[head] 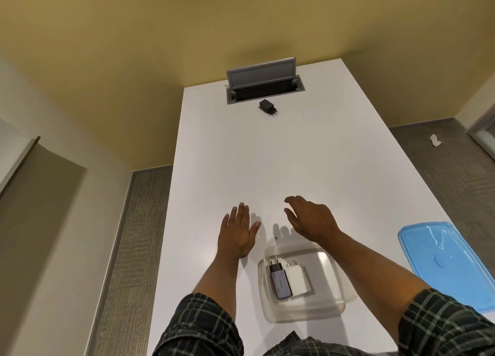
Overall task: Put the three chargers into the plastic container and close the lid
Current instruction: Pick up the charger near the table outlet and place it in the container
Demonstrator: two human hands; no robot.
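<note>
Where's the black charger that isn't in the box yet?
The black charger lies at the far end of the white table, just in front of the open cable hatch.

Counter (267,168) plain white. Plastic container (334,308) clear, colourless. Inside: grey charger (280,283) with black plug end; white charger (297,279). Black charger (267,106) far up counter. Lid (450,264) translucent blue. Cable hatch (263,83) grey. Sleeves (203,326) dark plaid, pale check lines. Wall (160,34) mustard yellow. Floor (442,162) grey, textured weave.
</note>
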